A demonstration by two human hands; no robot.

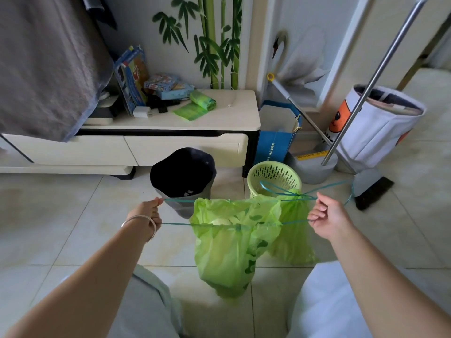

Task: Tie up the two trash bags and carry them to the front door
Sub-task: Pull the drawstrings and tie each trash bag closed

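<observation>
Left hand (147,212): fingers curled, pinching the teal drawstring (179,200). Right hand (325,215): fingers curled on the opposite drawstring loops. The cord runs taut between them. The near trash bag (227,250) hangs in mid-air above the floor tiles, mouth partly open. The second trash bag (294,230), neck already cinched, hangs just behind, by the green basket (273,176). Judgement: thin, soft, light film, liable to tear; hold by the cord. Both forearms extended, hands well apart.

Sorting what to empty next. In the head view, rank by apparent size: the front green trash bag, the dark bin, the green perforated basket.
1. Front green trash bag, though it's nearest the camera.
2. Dark bin.
3. Green perforated basket.
</observation>
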